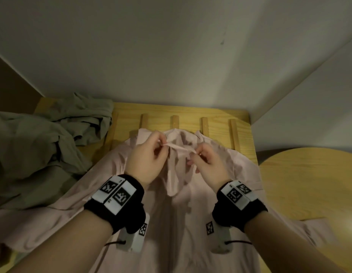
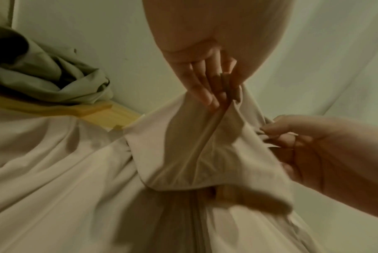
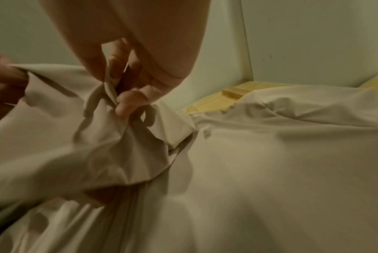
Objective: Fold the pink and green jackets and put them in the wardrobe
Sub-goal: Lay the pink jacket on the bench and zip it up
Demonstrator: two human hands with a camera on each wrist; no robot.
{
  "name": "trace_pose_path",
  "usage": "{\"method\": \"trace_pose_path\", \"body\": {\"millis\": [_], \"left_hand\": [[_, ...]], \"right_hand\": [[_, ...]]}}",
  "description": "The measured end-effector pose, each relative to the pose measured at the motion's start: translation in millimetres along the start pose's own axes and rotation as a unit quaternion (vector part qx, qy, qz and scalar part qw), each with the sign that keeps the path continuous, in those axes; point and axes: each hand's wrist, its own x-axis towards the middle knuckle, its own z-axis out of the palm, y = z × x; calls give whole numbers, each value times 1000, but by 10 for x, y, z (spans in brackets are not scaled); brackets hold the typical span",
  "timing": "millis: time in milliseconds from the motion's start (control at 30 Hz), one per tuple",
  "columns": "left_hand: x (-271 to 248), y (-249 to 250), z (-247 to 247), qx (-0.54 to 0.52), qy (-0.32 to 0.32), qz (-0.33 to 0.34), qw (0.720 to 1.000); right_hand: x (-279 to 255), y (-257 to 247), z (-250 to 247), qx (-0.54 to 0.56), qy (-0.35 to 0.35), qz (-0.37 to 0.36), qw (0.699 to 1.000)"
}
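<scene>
1. The left hand (image 1: 146, 154) and right hand (image 1: 207, 161) are each pinching the collar edge of the pink jacket (image 1: 177, 209), stretching the fabric between them above the bed frame (image 1: 190, 112)
2. The pink jacket is lying spread over the wooden slats, front up, collar toward the wall (image 1: 171, 46)
3. The green jacket (image 1: 37, 142) is lying crumpled just left of it, overlapping its sleeve

Pink jacket (image 1: 192, 213): hem and sleeve ends cut off below the wrists by the head view's edge. Green jacket (image 1: 33, 150), left of the left hand (image 1: 145, 156), runs off frame. Fabric under the right hand (image 3: 123, 73) blurred in the right wrist view; possibly collar, unclear. Left fingertips (image 2: 207, 99) partly buried in cloth.
</scene>
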Motion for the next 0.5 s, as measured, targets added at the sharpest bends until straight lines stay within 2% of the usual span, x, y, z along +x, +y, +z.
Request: {"method": "trace_pose_path", "body": {"millis": [67, 133, 200, 267, 333, 400, 433, 500], "left_hand": [[-47, 51, -74, -35, 9, 47, 998], [-187, 12, -83, -46, -39, 64, 996], [-400, -112, -14, -55, -114, 35, 991], [-613, -272, 94, -31, -189, -19, 981], [-800, -440, 220, 16, -239, -59, 969], [-911, -535, 307, 32, -246, -82, 965], [-939, -562, 334, 25, -241, -94, 966], [-970, -604, 363, 5, -219, -120, 968]], "right_hand": [[-8, -49, -30, 32, 17, -19, 999], [-83, -33, -85, 24, -11, -17, 1000], [-193, 53, -136, 2, -60, 8, 998], [-301, 161, -172, -76, -129, 30, 988], [-395, 264, -167, -203, -214, 38, 955], [-468, 337, -141, -288, -245, 30, 925], [-496, 365, -122, -301, -244, 30, 921], [-536, 405, -79, -283, -224, 34, 932]]}}
